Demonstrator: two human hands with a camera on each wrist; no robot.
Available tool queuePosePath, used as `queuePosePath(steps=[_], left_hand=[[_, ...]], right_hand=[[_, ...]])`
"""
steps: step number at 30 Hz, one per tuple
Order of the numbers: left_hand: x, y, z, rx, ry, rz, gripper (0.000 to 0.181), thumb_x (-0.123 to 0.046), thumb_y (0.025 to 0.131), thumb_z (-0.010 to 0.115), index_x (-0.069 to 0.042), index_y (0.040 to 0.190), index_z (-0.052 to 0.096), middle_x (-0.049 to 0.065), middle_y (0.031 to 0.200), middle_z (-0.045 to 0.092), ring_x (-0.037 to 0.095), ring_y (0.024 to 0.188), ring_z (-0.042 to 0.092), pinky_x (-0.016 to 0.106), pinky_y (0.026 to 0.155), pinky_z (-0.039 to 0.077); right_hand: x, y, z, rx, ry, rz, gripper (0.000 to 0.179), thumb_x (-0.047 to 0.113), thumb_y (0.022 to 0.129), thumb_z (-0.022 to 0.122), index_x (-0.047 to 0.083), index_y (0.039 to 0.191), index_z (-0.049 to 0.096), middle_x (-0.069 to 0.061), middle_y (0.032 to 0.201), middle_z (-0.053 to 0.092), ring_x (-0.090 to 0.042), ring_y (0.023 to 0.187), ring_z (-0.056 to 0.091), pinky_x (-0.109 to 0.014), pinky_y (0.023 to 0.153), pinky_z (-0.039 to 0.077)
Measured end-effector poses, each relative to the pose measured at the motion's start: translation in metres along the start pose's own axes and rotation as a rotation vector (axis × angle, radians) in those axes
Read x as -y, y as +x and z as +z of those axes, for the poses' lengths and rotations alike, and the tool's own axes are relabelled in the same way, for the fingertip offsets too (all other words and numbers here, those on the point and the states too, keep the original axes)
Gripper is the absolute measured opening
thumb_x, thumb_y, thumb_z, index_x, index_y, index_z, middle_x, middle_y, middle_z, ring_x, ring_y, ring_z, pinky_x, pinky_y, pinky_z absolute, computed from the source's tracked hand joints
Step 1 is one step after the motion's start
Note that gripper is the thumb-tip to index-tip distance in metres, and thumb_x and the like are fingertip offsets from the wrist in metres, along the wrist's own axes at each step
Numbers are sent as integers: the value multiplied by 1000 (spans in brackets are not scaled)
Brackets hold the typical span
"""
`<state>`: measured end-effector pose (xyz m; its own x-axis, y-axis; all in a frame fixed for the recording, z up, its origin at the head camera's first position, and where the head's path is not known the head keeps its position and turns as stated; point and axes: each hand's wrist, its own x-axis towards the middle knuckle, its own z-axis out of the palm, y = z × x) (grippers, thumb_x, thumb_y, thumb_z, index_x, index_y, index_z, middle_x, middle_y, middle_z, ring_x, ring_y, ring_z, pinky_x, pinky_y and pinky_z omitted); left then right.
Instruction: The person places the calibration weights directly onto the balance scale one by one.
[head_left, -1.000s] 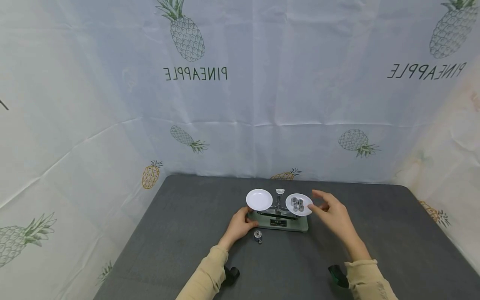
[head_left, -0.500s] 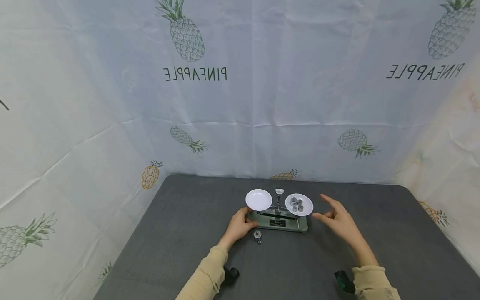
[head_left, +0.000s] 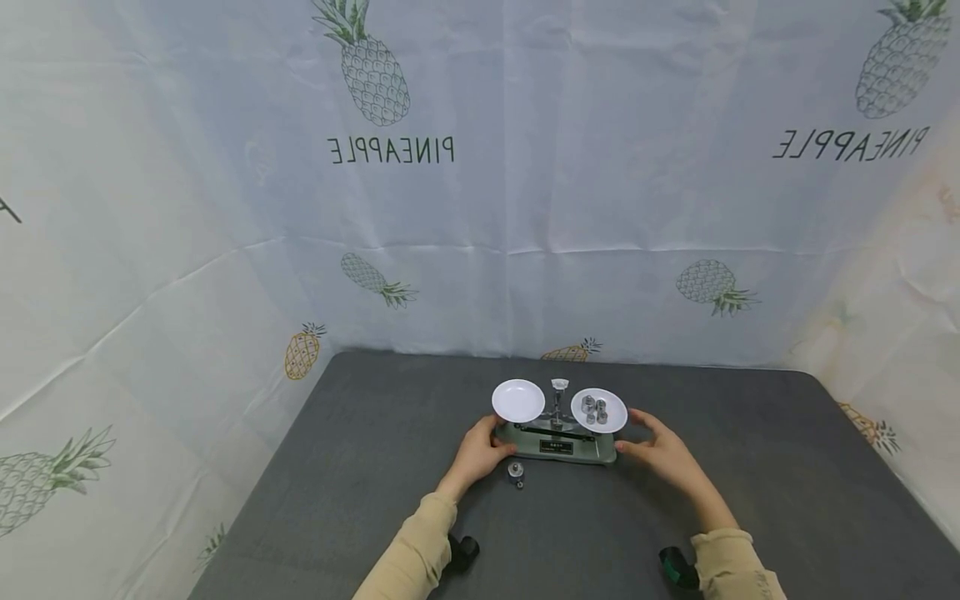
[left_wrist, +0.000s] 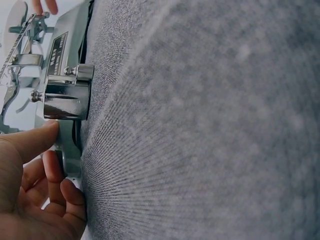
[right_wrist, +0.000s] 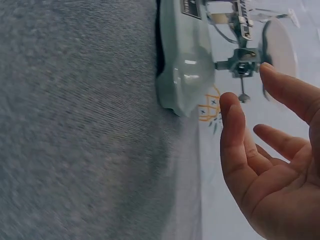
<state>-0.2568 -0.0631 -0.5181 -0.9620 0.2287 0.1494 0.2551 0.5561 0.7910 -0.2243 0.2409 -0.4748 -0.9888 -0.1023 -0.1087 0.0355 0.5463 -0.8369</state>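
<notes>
A green balance scale (head_left: pixel 557 447) with two white pans stands on the dark table. My left hand (head_left: pixel 474 452) holds the left end of its base; in the left wrist view the thumb (left_wrist: pixel 42 139) presses the base, with fingers curled below. My right hand (head_left: pixel 663 450) is at the base's right end, thumb and fingers spread and loosely bent; the right wrist view shows a gap between its fingers (right_wrist: pixel 232 125) and the base. The left pan (head_left: pixel 518 401) is bare. Several metal weights (head_left: pixel 596 409) stand on the right pan (head_left: pixel 617 417).
A larger metal weight (head_left: pixel 515 470) and a tiny one (head_left: pixel 520 484) stand on the table (head_left: pixel 360 500) in front of the scale's left end. A pineapple-print cloth (head_left: pixel 480 200) hangs behind and along the sides.
My right hand has drawn back from beside the right pan, then come down and in toward the right end of the base. My left hand has kept its hold.
</notes>
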Motion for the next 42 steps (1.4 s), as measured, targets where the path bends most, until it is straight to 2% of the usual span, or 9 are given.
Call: queuePosePath(steps=[4,9,15,18,21,24,35,42], left_hand=[[2,0,2,-1,3,0,41,-13,77,73,0,114,58,11,93,60,7,67,56,20,58,42],[3,0,3,-4,7,3,41,-13,77,73,0,113,58,11,92,60,6,67,56,20,58,42],[2,-1,2,-6,10,6,42,-13,77,73,0,113,58,10,91,60,5,66,53,20,58,41],[1,-1,2,-9,11,9,42,-14,77,73,0,113,58,10,90,59,4,66,52,20,59,41],[2,-1,2,-9,8,9,41,-13,77,73,0,113,58,9,89,59,3,65,52,19,59,41],[2,-1,2,-8,3,8,41,-13,76,73,0,112,58,9,88,59,3,65,52,19,59,41],[0,0,-2,-11,14,9,41,-14,76,74,-1,112,59,10,90,60,5,65,53,19,59,41],[0,0,-1,-7,16,7,41,-15,76,73,-1,112,59,10,90,59,4,66,52,20,58,41]], right_hand=[[-4,2,6,16,35,37,72,20,85,66,-4,141,28,-29,140,37,-20,82,66,-33,69,53],[-3,3,13,35,112,59,71,17,86,66,-7,140,27,-32,138,37,-24,85,66,-37,71,54],[-6,11,22,50,188,94,74,14,83,68,-7,141,27,-33,138,36,-22,85,66,-36,74,55],[-8,16,26,61,215,91,73,13,82,69,-9,139,28,-33,125,50,-20,80,67,-34,72,55],[-11,20,29,58,255,92,67,10,81,68,-11,134,33,-25,98,66,-18,74,68,-32,68,55],[-13,22,30,57,302,98,62,6,81,67,-12,132,35,-15,84,70,-16,71,67,-30,66,55],[-16,28,33,61,337,103,57,6,81,69,-15,126,41,-5,77,70,-8,65,66,-25,63,55],[-17,26,35,43,312,89,50,4,83,64,-16,123,42,-10,81,70,-7,65,65,-24,62,54]])
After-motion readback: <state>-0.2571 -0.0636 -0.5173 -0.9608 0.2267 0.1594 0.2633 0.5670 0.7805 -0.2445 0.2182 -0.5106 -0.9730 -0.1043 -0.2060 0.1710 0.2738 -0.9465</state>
